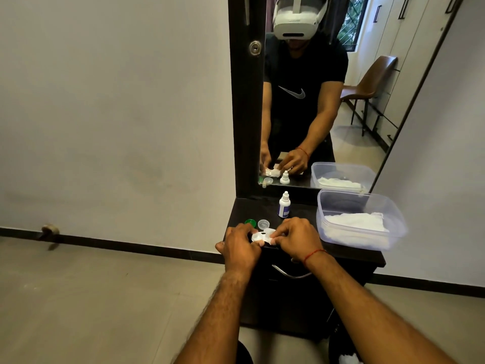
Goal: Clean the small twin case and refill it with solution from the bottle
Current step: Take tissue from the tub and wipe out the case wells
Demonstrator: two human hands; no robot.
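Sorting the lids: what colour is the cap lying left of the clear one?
Green cap, beside the clear cap; the head view shows it.

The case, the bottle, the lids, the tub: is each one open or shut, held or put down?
Case: open, caps off, held in both hands over the shelf.
Left hand: grip on the case.
Right hand: grip on the case.
Green cap: off, lying on the shelf.
Clear cap: off, lying beside the green one.
Bottle: upright, capped, not held.
Tub: no lid, white cloth inside.
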